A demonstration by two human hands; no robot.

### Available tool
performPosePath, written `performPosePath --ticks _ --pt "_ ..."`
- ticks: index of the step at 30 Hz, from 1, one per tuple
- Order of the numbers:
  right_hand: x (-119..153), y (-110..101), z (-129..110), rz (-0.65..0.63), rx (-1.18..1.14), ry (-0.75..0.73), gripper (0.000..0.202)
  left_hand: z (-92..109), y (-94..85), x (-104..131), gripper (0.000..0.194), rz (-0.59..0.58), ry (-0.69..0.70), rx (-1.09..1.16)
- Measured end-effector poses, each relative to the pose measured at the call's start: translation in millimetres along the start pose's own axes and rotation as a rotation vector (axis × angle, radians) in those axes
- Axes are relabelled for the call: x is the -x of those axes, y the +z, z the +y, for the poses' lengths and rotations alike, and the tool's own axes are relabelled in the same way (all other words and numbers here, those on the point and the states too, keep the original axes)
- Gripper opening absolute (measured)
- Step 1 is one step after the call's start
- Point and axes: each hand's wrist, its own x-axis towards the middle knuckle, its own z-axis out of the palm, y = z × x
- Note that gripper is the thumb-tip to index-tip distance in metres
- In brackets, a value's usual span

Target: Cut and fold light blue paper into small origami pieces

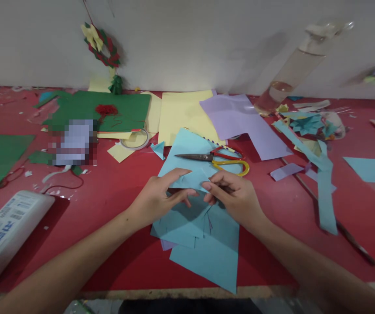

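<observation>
My left hand (159, 196) and my right hand (235, 194) meet over a small folded piece of light blue paper (192, 179), each pinching one side of it just above the red table (109, 192). Beneath them lies a loose stack of light blue paper sheets (207, 248) that reaches the table's front edge. Scissors (218, 159) with red and yellow handles rest shut on another blue sheet (187, 146) just beyond my hands.
Yellow paper (182, 115), a lilac sheet (240, 122) and green paper (89, 109) lie further back. A tape roll (137, 141) sits left of centre. Blue strips and scraps (321, 174) spread to the right near a clear bottle (288, 78). A white container (4, 231) lies front left.
</observation>
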Motion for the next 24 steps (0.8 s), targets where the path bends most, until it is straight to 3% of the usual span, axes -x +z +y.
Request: performPosePath --ticks 12,18,24 --pt "1.7 0.1 3.8 0.007 0.066 -0.070 0.025 1.8 -3.5 2.0 0.035 -0.034 0.016 0.020" --pt "1.9 3.1 7.4 -0.008 0.113 -0.073 0.025 3.7 1.9 1.4 0.038 0.065 0.043 -0.009" --pt "2.9 4.3 5.5 -0.032 0.062 -0.038 0.025 5.9 3.9 0.1 0.029 0.086 0.049 -0.013"
